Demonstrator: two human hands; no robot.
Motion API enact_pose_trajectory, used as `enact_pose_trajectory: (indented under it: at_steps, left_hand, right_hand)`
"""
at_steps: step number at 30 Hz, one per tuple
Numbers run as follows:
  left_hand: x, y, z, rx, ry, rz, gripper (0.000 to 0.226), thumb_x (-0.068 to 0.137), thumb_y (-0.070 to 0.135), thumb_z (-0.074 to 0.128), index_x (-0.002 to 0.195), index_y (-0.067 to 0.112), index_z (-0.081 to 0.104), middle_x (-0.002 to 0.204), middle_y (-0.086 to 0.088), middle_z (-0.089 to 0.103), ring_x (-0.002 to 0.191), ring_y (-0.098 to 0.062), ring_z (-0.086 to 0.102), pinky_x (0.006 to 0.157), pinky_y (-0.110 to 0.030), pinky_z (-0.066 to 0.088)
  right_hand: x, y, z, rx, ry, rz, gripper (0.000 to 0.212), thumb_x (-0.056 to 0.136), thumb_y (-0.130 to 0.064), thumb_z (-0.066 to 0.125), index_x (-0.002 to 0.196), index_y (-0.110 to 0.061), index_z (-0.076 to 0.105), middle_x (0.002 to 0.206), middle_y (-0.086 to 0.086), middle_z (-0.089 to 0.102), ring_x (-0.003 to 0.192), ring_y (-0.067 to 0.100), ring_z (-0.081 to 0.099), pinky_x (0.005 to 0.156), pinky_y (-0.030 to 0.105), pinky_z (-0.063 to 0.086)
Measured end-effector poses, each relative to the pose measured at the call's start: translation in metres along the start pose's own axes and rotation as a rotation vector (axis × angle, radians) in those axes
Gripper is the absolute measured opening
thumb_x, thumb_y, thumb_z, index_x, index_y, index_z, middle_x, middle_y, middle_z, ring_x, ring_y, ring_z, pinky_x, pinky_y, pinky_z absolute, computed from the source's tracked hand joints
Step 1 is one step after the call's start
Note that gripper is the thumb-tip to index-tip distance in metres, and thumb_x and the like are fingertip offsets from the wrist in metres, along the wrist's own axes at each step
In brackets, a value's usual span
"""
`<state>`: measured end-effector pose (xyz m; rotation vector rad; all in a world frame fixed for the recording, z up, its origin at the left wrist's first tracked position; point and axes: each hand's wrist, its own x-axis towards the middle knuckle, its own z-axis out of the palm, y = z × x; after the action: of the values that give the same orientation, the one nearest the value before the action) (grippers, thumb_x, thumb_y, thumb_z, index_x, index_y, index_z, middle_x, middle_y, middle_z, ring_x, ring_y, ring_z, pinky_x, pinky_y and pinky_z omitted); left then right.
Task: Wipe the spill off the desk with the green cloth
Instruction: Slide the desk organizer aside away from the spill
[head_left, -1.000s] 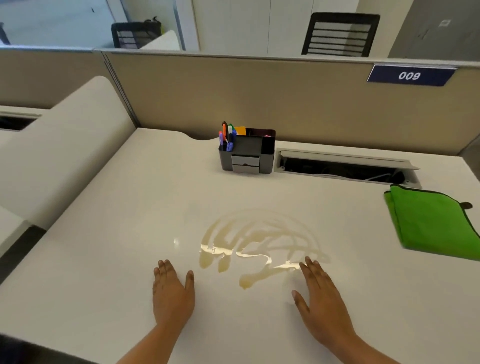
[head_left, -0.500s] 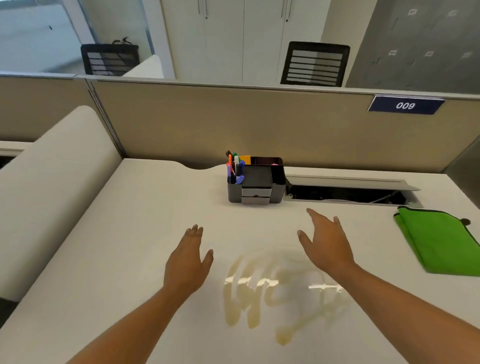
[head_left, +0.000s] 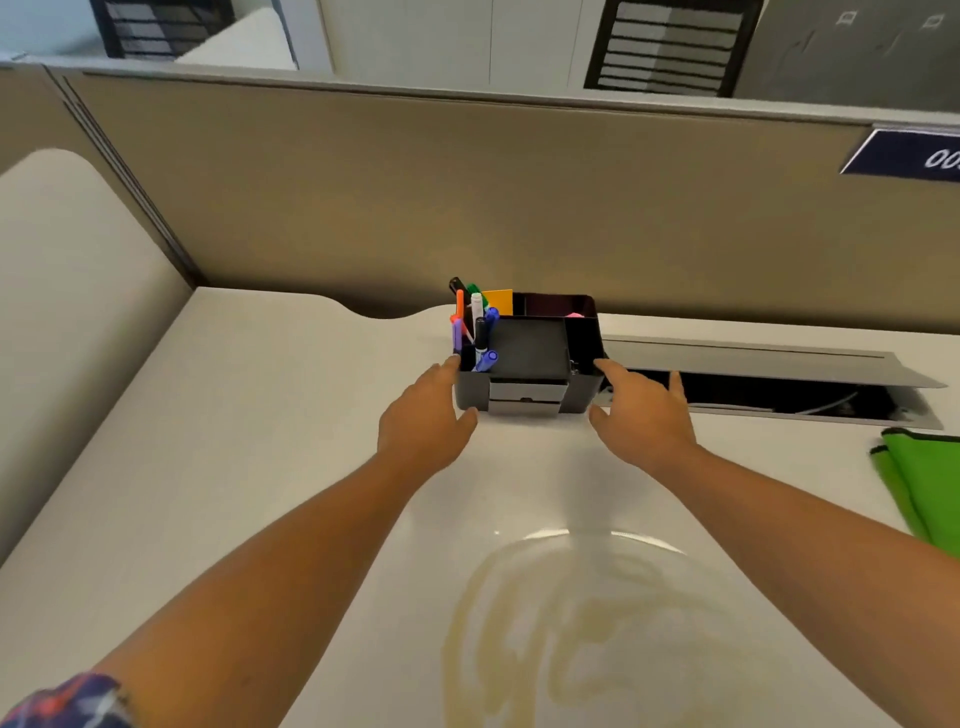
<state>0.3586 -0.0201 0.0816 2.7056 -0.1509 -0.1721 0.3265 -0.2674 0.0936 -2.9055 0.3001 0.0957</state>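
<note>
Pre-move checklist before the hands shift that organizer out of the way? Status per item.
1. Left hand at the organizer left side: ok, fingers at the wall; firm grip cannot tell.
2. Right hand at its right side: ok; contact cannot tell.
3. Pens upright in the left compartment: ok.
4. Spill clear of the organizer: ok, desk between them looks dry.
5. Green cloth within reach: ok, lying untouched at right.
6. Open cable tray just right of the organizer: not ok, avoid sliding that way.

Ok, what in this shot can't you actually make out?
All in the head view:
- Green cloth: cut off by the right edge.
- Spill: runs off the bottom edge.
- Blue sign: number cropped at the right.
- Left hand and right hand flank the organizer; contact unclear.
</note>
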Motion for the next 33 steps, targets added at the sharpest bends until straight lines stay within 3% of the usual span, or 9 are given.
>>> enact_pose_trajectory:
  at_steps: [3, 5, 7, 9, 17, 21, 24, 28, 33]
  left_hand:
    - [0.030, 0.003, 0.008, 0.063, -0.002, 0.033, 0.056, 0.093, 0.041, 0.056, 0.145, 0.028, 0.038, 0.144, -0.002, 0.051, 0.122, -0.026, 0.055, 0.091, -0.038, 0.050]
    - [0.045, 0.003, 0.013, 0.107, 0.004, 0.014, 0.040, 0.094, 0.039, 0.055, 0.132, 0.026, 0.053, 0.121, -0.002, 0.065, 0.098, -0.023, 0.062, 0.075, -0.033, 0.050]
    - [0.057, -0.001, 0.017, 0.166, 0.001, 0.005, 0.030, 0.094, 0.040, 0.055, 0.118, 0.023, 0.060, 0.093, 0.001, 0.063, 0.076, -0.019, 0.058, 0.063, -0.029, 0.044]
    - [0.065, -0.006, 0.021, 0.226, -0.008, 0.028, 0.027, 0.093, 0.041, 0.057, 0.112, 0.022, 0.062, 0.083, 0.003, 0.057, 0.067, -0.018, 0.055, 0.058, -0.028, 0.041]
    - [0.048, -0.033, 0.006, 0.308, 0.080, 0.082, 0.026, 0.092, 0.047, 0.055, 0.104, 0.025, 0.060, 0.074, 0.004, 0.053, 0.056, -0.013, 0.045, 0.051, -0.025, 0.035]
    - [0.020, -0.063, -0.024, 0.329, 0.123, 0.055, 0.024, 0.094, 0.047, 0.051, 0.101, 0.025, 0.058, 0.076, 0.004, 0.057, 0.060, -0.017, 0.053, 0.051, -0.026, 0.040]
    - [-0.005, -0.094, -0.050, 0.400, 0.151, 0.007, 0.024, 0.095, 0.049, 0.048, 0.099, 0.026, 0.055, 0.073, 0.005, 0.054, 0.058, -0.016, 0.052, 0.049, -0.025, 0.035]
    - [-0.034, -0.137, -0.079, 0.430, 0.165, -0.085, 0.025, 0.095, 0.048, 0.048, 0.102, 0.026, 0.057, 0.075, 0.004, 0.055, 0.061, -0.016, 0.054, 0.053, -0.027, 0.043]
    - [-0.065, -0.182, -0.096, 0.449, 0.184, -0.201, 0.027, 0.095, 0.049, 0.047, 0.104, 0.026, 0.058, 0.074, 0.005, 0.053, 0.056, -0.012, 0.046, 0.048, -0.024, 0.030]
  right_hand:
    - [0.024, 0.004, 0.011, -0.036, 0.025, -0.016, 0.044, 0.095, -0.034, 0.061, 0.139, -0.028, 0.053, 0.110, 0.003, 0.074, 0.109, 0.026, 0.066, 0.122, 0.055, 0.011]
    - [0.034, 0.009, 0.015, -0.029, 0.050, -0.043, 0.029, 0.096, -0.032, 0.060, 0.125, -0.026, 0.063, 0.101, 0.002, 0.076, 0.099, 0.025, 0.068, 0.123, 0.051, 0.013]
    - [0.043, 0.012, 0.020, -0.063, 0.084, -0.097, 0.019, 0.097, -0.032, 0.060, 0.112, -0.023, 0.068, 0.093, 0.002, 0.076, 0.091, 0.024, 0.069, 0.123, 0.046, 0.015]
    - [0.049, 0.016, 0.022, -0.092, 0.103, -0.144, 0.014, 0.097, -0.031, 0.062, 0.104, -0.022, 0.069, 0.088, 0.002, 0.075, 0.086, 0.024, 0.068, 0.122, 0.043, 0.017]
    - [0.050, -0.005, 0.010, -0.191, 0.185, -0.272, 0.012, 0.094, -0.031, 0.065, 0.097, -0.021, 0.071, 0.074, 0.003, 0.071, 0.082, 0.027, 0.066, 0.121, 0.043, 0.021]
    - [0.052, -0.049, 0.003, -0.221, 0.227, -0.375, 0.011, 0.094, -0.033, 0.064, 0.093, -0.024, 0.071, 0.076, 0.001, 0.073, 0.083, 0.026, 0.067, 0.119, 0.043, 0.022]
    - [0.053, -0.091, 0.004, -0.262, 0.257, -0.481, 0.013, 0.094, -0.033, 0.063, 0.088, -0.024, 0.070, 0.073, -0.002, 0.072, 0.079, 0.023, 0.067, 0.119, 0.046, 0.020]
    - [0.052, -0.153, 0.012, -0.276, 0.263, -0.597, 0.013, 0.095, -0.033, 0.061, 0.089, -0.024, 0.069, 0.072, -0.002, 0.070, 0.078, 0.023, 0.066, 0.120, 0.046, 0.017]
    - [0.051, -0.216, 0.031, -0.280, 0.235, -0.708, 0.012, 0.095, -0.031, 0.061, 0.086, -0.026, 0.068, 0.071, -0.004, 0.069, 0.076, 0.024, 0.064, 0.120, 0.045, 0.015]
